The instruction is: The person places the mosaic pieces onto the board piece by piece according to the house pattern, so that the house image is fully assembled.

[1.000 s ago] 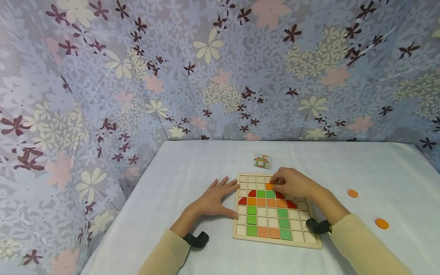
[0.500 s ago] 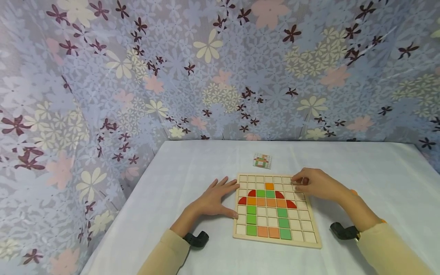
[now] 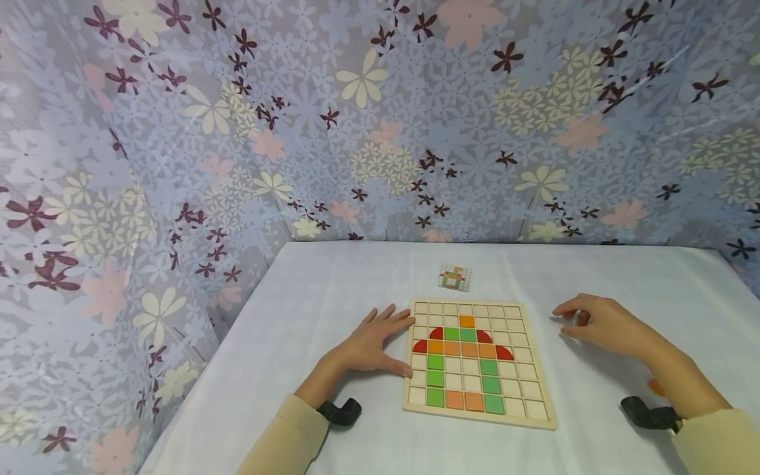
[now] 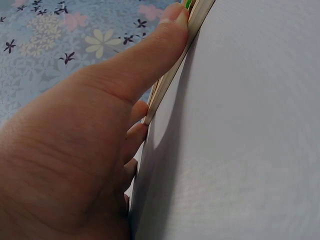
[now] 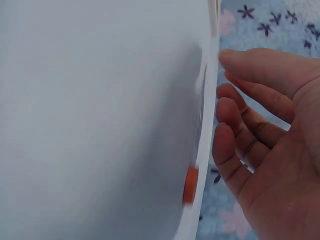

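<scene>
My left hand [image 3: 369, 346] lies with spread fingers against the left edge of a wooden grid board [image 3: 410, 399]. In the left wrist view its thumb [image 4: 167, 37] touches the board's rim [image 4: 172, 75]. The board bears green, orange and red pieces, among them an orange square [image 3: 467, 322] near the top. Right of the board, my right hand [image 3: 614, 326] is over the table with loosely bent fingers and nothing between them. An orange disc [image 3: 656, 387] shows partly beside the right forearm, and an orange disc [image 5: 190, 185] also appears in the right wrist view.
A small pattern card [image 3: 454, 278] lies behind the board, showing a similar coloured design. White cloth [image 3: 332, 277] covers the table. Behind it hangs a flowered curtain [image 3: 380, 132].
My right hand has left the orange square in its cell and moved right, off the board. The forearm now hides most of the discs. The left hand stays put.
</scene>
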Motion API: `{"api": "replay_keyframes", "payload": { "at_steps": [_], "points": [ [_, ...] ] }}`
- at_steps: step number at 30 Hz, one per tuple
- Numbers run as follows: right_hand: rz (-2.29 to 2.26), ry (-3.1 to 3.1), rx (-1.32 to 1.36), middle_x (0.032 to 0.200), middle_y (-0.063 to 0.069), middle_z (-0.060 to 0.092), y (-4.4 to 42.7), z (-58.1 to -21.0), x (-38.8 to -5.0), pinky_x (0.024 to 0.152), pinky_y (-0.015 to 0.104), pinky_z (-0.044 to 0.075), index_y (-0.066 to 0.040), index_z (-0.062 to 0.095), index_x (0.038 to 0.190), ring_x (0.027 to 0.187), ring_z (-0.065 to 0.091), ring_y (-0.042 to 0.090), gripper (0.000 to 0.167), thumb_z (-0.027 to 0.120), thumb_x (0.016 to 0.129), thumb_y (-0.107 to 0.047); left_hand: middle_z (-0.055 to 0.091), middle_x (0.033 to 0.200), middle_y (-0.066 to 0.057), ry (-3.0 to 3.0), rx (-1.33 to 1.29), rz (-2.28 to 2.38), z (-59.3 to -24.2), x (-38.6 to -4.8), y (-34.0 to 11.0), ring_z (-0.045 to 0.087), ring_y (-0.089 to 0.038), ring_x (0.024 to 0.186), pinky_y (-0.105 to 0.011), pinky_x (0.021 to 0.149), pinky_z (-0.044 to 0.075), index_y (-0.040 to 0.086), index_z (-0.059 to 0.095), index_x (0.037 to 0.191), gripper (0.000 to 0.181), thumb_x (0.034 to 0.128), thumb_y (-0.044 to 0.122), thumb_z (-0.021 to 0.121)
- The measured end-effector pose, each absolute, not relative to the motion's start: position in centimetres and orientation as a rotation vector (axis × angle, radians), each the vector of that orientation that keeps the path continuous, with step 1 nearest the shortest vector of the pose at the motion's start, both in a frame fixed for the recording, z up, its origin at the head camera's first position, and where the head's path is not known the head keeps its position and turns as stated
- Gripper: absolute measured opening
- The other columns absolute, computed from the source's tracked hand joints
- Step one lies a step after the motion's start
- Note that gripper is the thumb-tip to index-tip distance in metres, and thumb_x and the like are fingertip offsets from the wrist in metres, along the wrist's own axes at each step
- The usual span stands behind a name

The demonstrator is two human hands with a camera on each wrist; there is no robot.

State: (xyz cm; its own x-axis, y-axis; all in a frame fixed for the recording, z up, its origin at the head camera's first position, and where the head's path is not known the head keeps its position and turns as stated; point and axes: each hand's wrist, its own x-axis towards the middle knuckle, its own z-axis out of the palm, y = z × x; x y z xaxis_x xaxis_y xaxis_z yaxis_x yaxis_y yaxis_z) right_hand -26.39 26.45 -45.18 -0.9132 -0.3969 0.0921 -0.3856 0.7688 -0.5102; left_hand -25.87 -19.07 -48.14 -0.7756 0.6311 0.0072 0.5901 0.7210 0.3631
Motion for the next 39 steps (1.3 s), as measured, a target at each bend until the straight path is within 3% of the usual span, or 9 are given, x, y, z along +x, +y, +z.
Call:
{"api": "replay_keyframes", "payload": {
  "at_steps": [12, 18, 22, 29, 33, 39],
  "points": [
    [-0.830, 2.898, -0.376, 0.109, 0.016, 0.061, 32.3, -45.8, -25.3, 0.054, 0.030, 0.044, 0.000, 0.059, 0.127, 0.072, 0.053, 0.016, 0.059, 0.074, 0.084, -0.037, 0.021, 0.157, 0.009, 2.801, 0.989, 0.549, -48.2, -25.8, -19.1, 0.004, -0.019, 0.146, -0.045, 0.116, 0.000, 0.028, 0.030, 0.152, 0.103, 0.0681, 0.075, 0.067],
    [-0.813, 2.889, -0.300, 0.111, 0.022, 0.059, 33.7, -46.4, -25.0, 0.055, 0.031, 0.046, 0.006, 0.056, 0.127, 0.073, 0.053, 0.017, 0.066, 0.077, 0.081, -0.037, 0.020, 0.157, 0.009, 2.802, 0.988, 0.535, -48.3, -25.8, -19.0, 0.003, -0.017, 0.146, -0.044, 0.116, 0.000, 0.028, 0.030, 0.152, 0.104, 0.0675, 0.077, 0.065],
    [-0.811, 2.887, -0.327, 0.109, 0.020, 0.060, 33.9, -46.8, -24.9, 0.056, 0.030, 0.046, 0.006, 0.058, 0.125, 0.072, 0.053, 0.016, 0.062, 0.077, 0.081, -0.033, 0.021, 0.157, 0.008, 2.795, 0.998, 0.544, -48.1, -25.8, -19.0, 0.004, -0.019, 0.146, -0.046, 0.116, 0.000, 0.027, 0.030, 0.152, 0.104, 0.0682, 0.076, 0.066],
    [-0.811, 2.910, -0.371, 0.104, 0.011, 0.061, 33.9, -46.7, -24.7, 0.057, 0.030, 0.044, -0.004, 0.068, 0.115, 0.072, 0.049, 0.016, 0.044, 0.075, 0.084, -0.034, 0.021, 0.157, 0.008, 2.802, 1.000, 0.543, -48.0, -25.8, -18.9, 0.005, -0.021, 0.146, -0.046, 0.116, 0.001, 0.026, 0.031, 0.152, 0.103, 0.0683, 0.074, 0.067],
    [-0.791, 2.926, -0.377, 0.100, 0.007, 0.061, 33.6, -46.6, -24.5, 0.057, 0.030, 0.042, -0.005, 0.069, 0.114, 0.071, 0.048, 0.016, 0.043, 0.075, 0.083, -0.034, 0.021, 0.157, 0.009, 2.792, 0.999, 0.559, -48.1, -25.8, -18.7, 0.004, -0.019, 0.146, -0.046, 0.116, 0.000, 0.027, 0.031, 0.152, 0.103, 0.0685, 0.075, 0.067],
    [-0.827, 2.893, -0.391, 0.098, 0.005, 0.064, 32.1, -46.5, -24.8, 0.057, 0.030, 0.049, -0.004, 0.068, 0.114, 0.076, 0.055, 0.016, 0.044, 0.075, 0.083, -0.034, 0.020, 0.157, 0.010, 2.798, 0.978, 0.539, -48.0, -25.8, -18.9, 0.004, -0.018, 0.146, -0.044, 0.116, 0.000, 0.027, 0.031, 0.152, 0.103, 0.0682, 0.075, 0.066]
  ]
}}
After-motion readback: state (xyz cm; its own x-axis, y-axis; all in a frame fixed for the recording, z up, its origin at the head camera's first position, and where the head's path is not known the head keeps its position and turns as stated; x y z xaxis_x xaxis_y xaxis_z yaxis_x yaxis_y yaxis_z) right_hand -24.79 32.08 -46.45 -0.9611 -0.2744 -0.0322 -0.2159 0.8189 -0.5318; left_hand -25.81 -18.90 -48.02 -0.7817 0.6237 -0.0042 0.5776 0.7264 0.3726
